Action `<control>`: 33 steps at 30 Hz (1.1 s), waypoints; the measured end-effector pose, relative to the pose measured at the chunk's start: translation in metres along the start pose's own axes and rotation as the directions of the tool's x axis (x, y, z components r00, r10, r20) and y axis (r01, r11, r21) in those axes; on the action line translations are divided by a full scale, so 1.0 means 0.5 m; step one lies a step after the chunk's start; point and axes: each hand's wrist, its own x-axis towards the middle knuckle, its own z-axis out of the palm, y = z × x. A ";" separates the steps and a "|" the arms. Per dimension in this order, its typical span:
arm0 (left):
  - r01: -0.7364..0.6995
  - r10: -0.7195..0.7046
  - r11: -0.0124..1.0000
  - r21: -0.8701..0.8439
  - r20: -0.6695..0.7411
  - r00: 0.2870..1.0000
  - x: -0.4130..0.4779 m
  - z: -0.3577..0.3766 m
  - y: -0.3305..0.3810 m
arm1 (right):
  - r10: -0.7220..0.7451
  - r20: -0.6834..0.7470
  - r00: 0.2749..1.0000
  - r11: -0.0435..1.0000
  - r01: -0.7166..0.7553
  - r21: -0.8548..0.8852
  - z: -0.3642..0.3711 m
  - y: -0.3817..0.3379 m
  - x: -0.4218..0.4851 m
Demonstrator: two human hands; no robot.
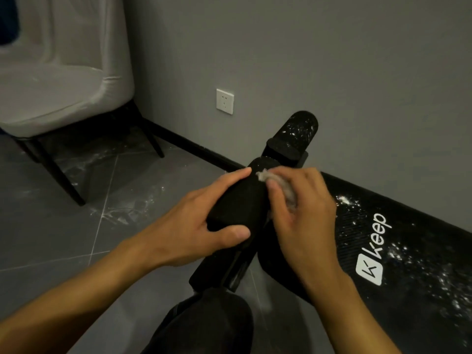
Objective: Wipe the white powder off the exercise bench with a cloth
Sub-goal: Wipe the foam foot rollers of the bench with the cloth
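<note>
A black exercise bench (pixel 398 264) with a white "keep" logo runs along the wall at the right, its pad speckled with white powder (pixel 421 261). A black foam roller (pixel 237 200) sticks out at the bench's end. My left hand (pixel 201 226) grips this roller, thumb underneath and fingers over the top. My right hand (pixel 304 208) holds a crumpled grey cloth (pixel 278 182) pressed against the roller's right side. A second black roller (pixel 298 134) farther back, near the wall, carries white powder.
A light grey chair (pixel 58 80) with dark legs stands at the left on the grey tiled floor (pixel 76 226), which shows powder smears. A white wall socket (pixel 224 101) sits low on the grey wall. My dark-clothed knee (pixel 204 325) is at the bottom centre.
</note>
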 end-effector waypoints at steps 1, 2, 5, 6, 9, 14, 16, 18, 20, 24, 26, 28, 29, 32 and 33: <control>0.015 -0.016 1.000 0.015 0.010 1.000 0.001 -0.004 0.006 | -0.076 0.052 0.996 0.997 0.076 0.008 -0.004 -0.003 -0.017; 0.038 -0.038 0.999 0.023 0.017 0.999 0.003 -0.008 0.013 | -0.145 0.100 0.984 0.989 0.143 0.023 -0.009 -0.004 -0.032; 0.127 -0.128 0.992 0.014 0.049 0.991 0.020 -0.016 0.032 | -0.189 0.120 0.974 0.981 0.192 -0.006 -0.016 0.010 -0.014; 0.153 -0.153 0.988 0.001 0.070 0.986 0.028 -0.019 0.037 | -0.149 0.088 0.985 0.988 0.153 -0.037 -0.013 0.015 0.006; 0.199 -0.193 0.979 -0.036 0.127 0.973 0.045 -0.019 0.044 | -0.012 0.050 0.999 0.999 0.014 -0.037 -0.004 0.012 0.050; 0.200 -0.187 0.965 -0.168 0.088 0.978 0.037 -0.004 0.051 | -0.197 0.190 0.962 0.980 0.188 0.065 -0.028 0.004 -0.006; 0.208 -0.196 0.959 -0.194 0.081 0.977 0.037 0.001 0.050 | -0.208 0.189 0.960 0.978 0.206 0.034 -0.027 0.013 0.007; 0.207 -0.196 0.956 -0.209 0.073 0.978 0.038 0.002 0.054 | -0.125 0.138 0.982 0.991 0.130 -0.028 -0.012 0.013 0.052; 0.200 -0.189 0.954 -0.221 0.070 0.979 0.038 0.002 0.058 | -0.012 0.117 0.993 0.992 0.027 -0.122 0.007 0.010 0.085; 0.213 -0.206 0.946 -0.245 0.055 0.977 0.032 0.007 0.057 | -0.028 0.083 0.996 0.995 0.036 -0.093 0.011 0.003 0.062; 0.226 -0.219 0.942 -0.248 0.054 0.974 0.032 0.008 0.053 | -0.100 0.186 0.977 0.995 0.103 -0.007 -0.010 0.005 0.041; 0.235 -0.230 0.943 -0.236 0.048 0.972 0.033 0.008 0.050 | -0.134 0.239 0.962 0.989 0.145 -0.027 -0.026 0.021 0.051; 0.236 -0.232 0.944 -0.229 0.047 0.972 0.034 0.009 0.050 | -0.110 0.226 0.968 0.989 0.130 -0.077 -0.026 0.029 0.066; 0.237 -0.231 0.947 -0.215 0.053 0.971 0.033 0.009 0.049 | 0.054 0.160 0.986 0.968 -0.013 -0.251 -0.004 0.037 0.113; 0.239 -0.233 0.947 -0.216 0.050 0.971 0.033 0.009 0.046 | 0.083 0.148 0.986 0.959 -0.038 -0.282 0.003 0.031 0.116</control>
